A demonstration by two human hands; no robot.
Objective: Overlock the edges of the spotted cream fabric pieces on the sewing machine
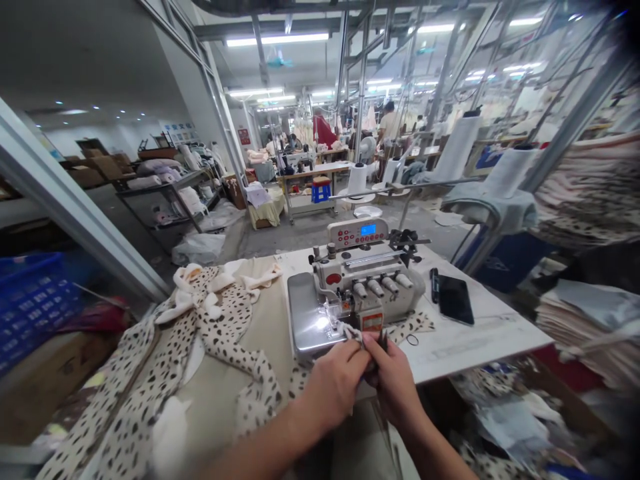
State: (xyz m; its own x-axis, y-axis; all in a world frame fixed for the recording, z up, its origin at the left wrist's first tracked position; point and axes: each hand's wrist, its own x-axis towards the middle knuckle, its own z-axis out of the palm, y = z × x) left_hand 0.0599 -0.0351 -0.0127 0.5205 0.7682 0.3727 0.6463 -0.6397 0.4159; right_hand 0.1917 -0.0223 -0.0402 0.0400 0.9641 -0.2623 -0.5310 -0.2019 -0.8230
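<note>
Left hand [334, 379] is pinching pale cloth [351, 331] at lower centre; the right hand [396, 383] is curling against it, its hold unclear. They are apparently working the cloth beside the sewing machine [373, 275]; continuing is probably calling for steady tension. Beyond, a blue stool [321, 193] is standing upper centre.

bright ceiling tubes [277, 40], blurred, stretched edges

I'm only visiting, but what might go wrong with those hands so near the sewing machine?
A pinch, perhaps: the left hand and right hand are close to the front of the sewing machine. The spotted fabric lies loosely bunched to its left and might snag or slide. The black phone lies uncovered to its right and might get knocked.
</note>
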